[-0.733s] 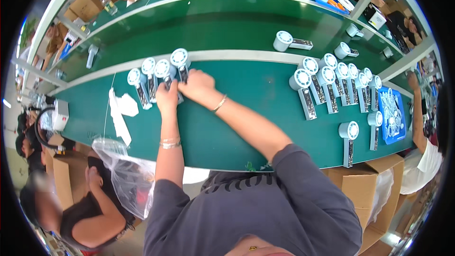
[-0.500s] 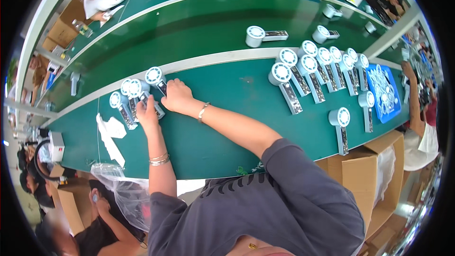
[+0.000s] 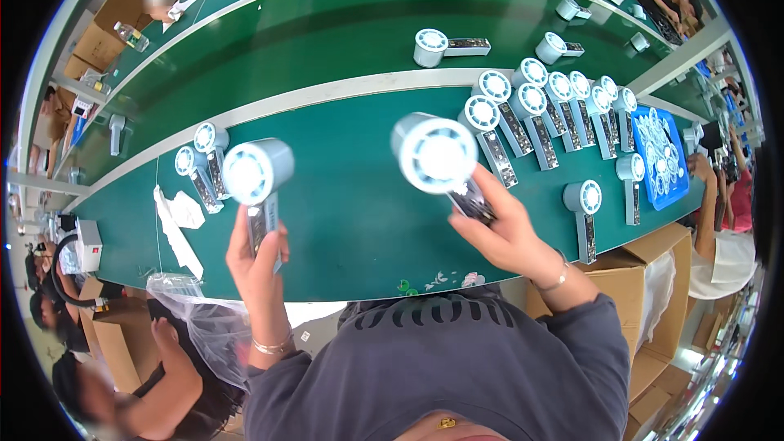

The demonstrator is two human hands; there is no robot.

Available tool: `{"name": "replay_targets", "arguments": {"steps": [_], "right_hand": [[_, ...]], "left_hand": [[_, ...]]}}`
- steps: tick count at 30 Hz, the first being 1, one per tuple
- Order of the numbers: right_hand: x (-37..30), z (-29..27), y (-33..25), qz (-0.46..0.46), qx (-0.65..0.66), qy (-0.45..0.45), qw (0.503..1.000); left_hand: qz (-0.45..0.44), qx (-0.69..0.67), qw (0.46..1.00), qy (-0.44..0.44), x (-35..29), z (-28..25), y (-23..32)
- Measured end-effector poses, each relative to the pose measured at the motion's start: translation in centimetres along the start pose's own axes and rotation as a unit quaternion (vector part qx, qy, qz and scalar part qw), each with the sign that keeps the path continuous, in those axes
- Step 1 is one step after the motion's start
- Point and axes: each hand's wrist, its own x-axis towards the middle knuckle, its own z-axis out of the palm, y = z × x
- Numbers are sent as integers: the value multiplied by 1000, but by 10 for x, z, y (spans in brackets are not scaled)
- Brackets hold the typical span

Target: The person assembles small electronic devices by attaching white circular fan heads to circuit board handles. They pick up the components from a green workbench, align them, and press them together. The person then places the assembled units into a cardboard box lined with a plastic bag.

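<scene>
My left hand is closed round the handle of a pale grey handheld fan, lifted above the table with its round face up. Another handheld fan is raised in my right hand, gripped by its handle, where dark circuit parts show; its face is bright. Two more fans lie left of my left hand, side by side. Farther right is a group of several fans with their handles pointing toward me. One fan lies nearer the table's front edge.
A blue tray of pale rings stands at the right. White paper lies on the left of the green table. Behind a pale rail lies another fan. Cardboard boxes and co-workers are around.
Both hands have picked up a fan each from the left group. My right hand has swung far to the right with its fan; the left has drawn its fan toward me.
</scene>
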Motion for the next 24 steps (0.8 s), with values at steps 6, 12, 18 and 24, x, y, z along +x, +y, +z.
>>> {"name": "replay_targets", "arguments": {"steps": [6,12,18,24], "right_hand": [[-18,-12,11,226,-162,-188,942],[-25,-10,-8,72,-138,-91,984],[-16,-8,-24,1,-154,32,988],[-37,-25,-112,-169,263,166,935]], "left_hand": [[-72,365,912,-171,-6,-17,-21],[-92,205,968,-111,-24,-29,9],[-93,174,980,-32,-28,-35,-6],[537,-158,811,168,-19,24,57]]}}
